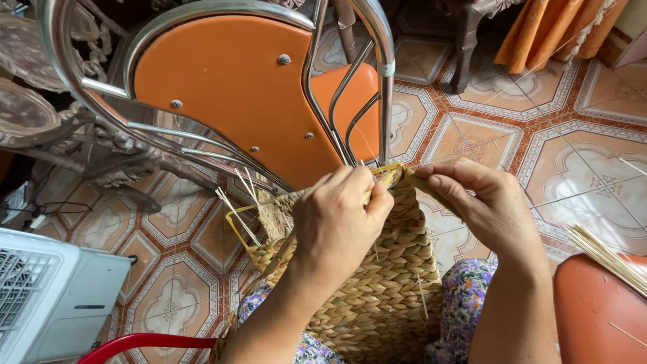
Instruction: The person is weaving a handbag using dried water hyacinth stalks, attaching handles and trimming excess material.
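Woven piece (387,283): tan braided straw in chevron rows, half-made, lying on a floral-clothed lap, its top edge raised toward the orange chair.
Strand (391,174): flat yellowish fibre at the top edge, pinched there between both hands.
Loose ends (236,205): pale stiff stalks sticking up at the left corner.

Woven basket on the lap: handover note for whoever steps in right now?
Left hand: pinching the fibre at the top edge of the woven basket.
Right hand: gripping a loose fibre strand at the same edge.
Basket rests on the lap; loose reeds lie on the orange seat at right.
Done: the woven wall showing.
Left: top edge unfinished, stray ends sticking out.
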